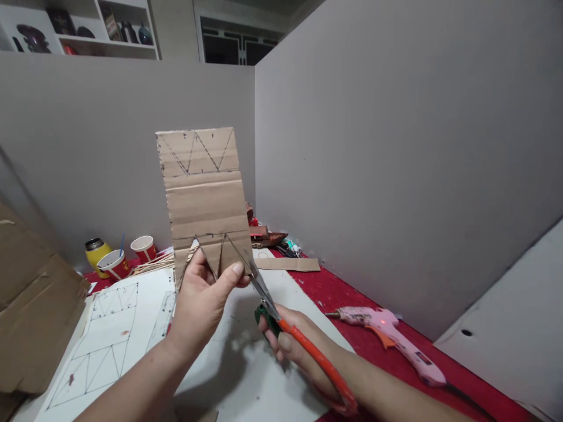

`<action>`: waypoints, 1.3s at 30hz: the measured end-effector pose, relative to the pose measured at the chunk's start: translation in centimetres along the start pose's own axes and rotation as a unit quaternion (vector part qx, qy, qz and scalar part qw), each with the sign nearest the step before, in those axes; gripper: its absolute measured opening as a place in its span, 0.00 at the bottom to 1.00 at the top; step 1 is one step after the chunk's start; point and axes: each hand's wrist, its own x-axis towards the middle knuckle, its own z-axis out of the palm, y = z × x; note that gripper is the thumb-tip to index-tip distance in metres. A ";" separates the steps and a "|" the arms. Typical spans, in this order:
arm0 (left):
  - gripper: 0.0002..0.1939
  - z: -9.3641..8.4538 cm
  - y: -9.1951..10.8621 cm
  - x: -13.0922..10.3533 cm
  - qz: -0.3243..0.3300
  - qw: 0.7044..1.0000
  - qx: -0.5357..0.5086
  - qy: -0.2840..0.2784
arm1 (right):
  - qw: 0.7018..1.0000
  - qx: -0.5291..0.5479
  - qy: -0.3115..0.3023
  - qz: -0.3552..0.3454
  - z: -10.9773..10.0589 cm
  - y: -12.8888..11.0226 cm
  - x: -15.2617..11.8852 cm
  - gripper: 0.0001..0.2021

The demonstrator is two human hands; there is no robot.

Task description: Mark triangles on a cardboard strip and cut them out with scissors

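Observation:
A piece of cardboard (204, 202) with zigzag pen lines near its top and bottom stands upright in my left hand (202, 299), pinched at its lower edge between thumb and fingers. A triangular notch is cut out at its bottom left. My right hand (299, 346) grips scissors (264, 293) with one orange and one green handle. The blades point up and left, at the cardboard's lower right corner, close to my left fingertips.
A pink glue gun (387, 328) lies on the red cloth (356, 293) at right. Paper with drawn triangles (103, 351) lies at left, beside large cardboard (35, 305). Paper cups (115, 264), a yellow bottle (97, 251) and a cardboard strip (288, 264) sit farther back. Grey partitions (387, 146) stand behind.

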 end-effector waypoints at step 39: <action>0.12 0.2 -0.1 -0.3 -0.001 1.000 0.011 -0.011 | 0.998 0.006 0.057 -0.002 0.4 -1.8 -0.4 0.29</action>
